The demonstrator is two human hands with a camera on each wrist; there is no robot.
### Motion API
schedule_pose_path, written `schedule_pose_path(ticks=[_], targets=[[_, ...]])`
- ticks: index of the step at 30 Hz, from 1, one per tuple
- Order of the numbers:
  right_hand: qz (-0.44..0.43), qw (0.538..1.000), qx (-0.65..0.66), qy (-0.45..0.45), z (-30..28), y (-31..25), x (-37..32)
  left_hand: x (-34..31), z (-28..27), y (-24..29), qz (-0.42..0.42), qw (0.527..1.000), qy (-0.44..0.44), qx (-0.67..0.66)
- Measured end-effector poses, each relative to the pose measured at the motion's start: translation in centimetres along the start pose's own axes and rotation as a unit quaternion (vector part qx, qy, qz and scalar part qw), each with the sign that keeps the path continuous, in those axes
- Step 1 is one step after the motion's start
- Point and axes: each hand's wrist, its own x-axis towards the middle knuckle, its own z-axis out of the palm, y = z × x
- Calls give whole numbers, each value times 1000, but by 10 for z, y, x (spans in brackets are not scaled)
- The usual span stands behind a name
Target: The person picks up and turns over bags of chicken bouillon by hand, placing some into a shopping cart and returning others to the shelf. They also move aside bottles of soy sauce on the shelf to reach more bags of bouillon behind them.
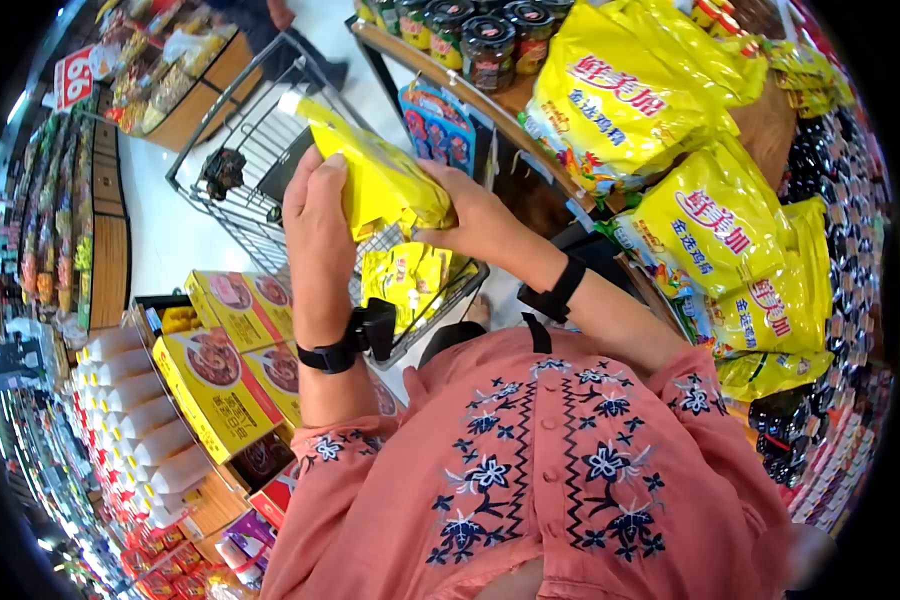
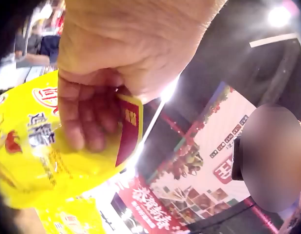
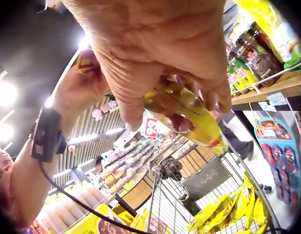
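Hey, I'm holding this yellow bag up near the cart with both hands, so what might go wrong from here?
The glossy yellow bag, held between the left hand and right hand, might slip and fall toward the cart. The right forearm is close to the piled bags, so it might knock one loose.

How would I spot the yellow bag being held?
Find the wire shopping cart. Just above it, the left hand and right hand hold the yellow bag between them. Unlike the bags inside the cart and the displayed bags, this one is held up.
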Motion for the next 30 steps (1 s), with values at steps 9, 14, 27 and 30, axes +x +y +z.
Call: schedule_pose_path(ticks=[9, 14, 27, 30], targets=[[213, 922, 324, 6, -98, -23, -35, 22, 74, 7, 199, 970, -25, 139], [229, 894, 376, 85, -150, -47, -67, 20, 88, -22, 33, 988, -91, 117], [258, 878, 360, 183, -209, -72, -111, -26, 157, -34, -142, 944, -291, -69], [245, 880, 362, 183, -217, -76, -120, -35, 167, -35, -137, 942, -293, -88]])
